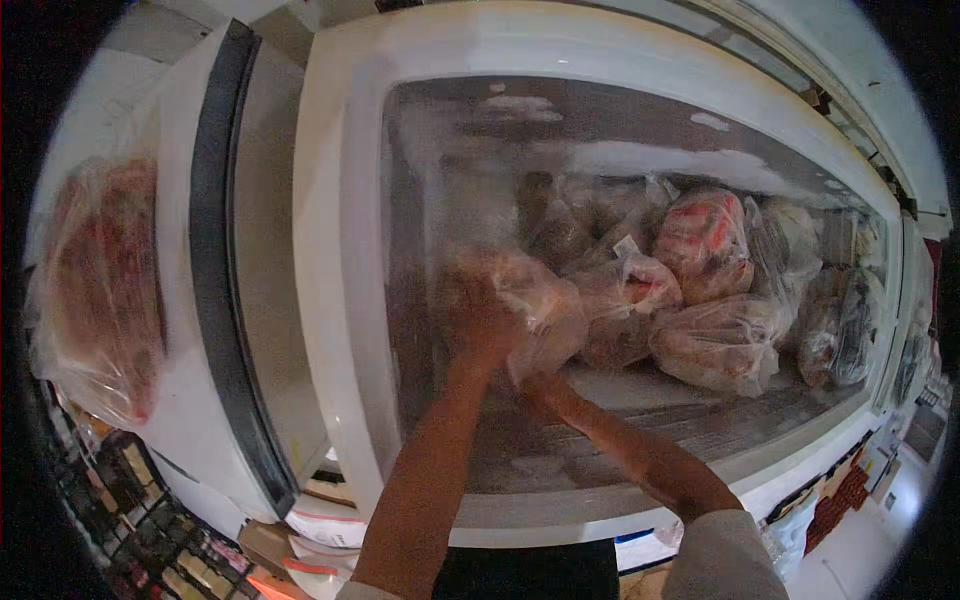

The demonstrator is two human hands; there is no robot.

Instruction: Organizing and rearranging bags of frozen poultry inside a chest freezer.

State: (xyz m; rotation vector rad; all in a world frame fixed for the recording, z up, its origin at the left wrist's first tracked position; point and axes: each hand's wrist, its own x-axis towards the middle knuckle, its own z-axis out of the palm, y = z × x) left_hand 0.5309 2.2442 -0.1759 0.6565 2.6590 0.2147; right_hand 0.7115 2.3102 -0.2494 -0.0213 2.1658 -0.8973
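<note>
Both my arms reach down into an open white chest freezer point(337, 247). My left hand point(487, 330) lies against the left side of a clear plastic bag of pale frozen food point(551, 300). Under the near end of that same bag is my right hand point(536, 386), its fingers hidden. Mist blurs this corner, so the grip of either hand does not show plainly. Touching the bag on the right is a knotted bag point(622, 330); a bag with red patches point(705, 232) and a whitish bag point(720, 341) lie farther right.
Frost coats the freezer's inner walls point(667, 161). More bags fill its right end point(840, 330). To the left, a large plastic bag of reddish contents point(105, 292) rests on a white surface beside a dark-edged strip point(225, 262). Packed goods point(172, 555) stand at the lower left.
</note>
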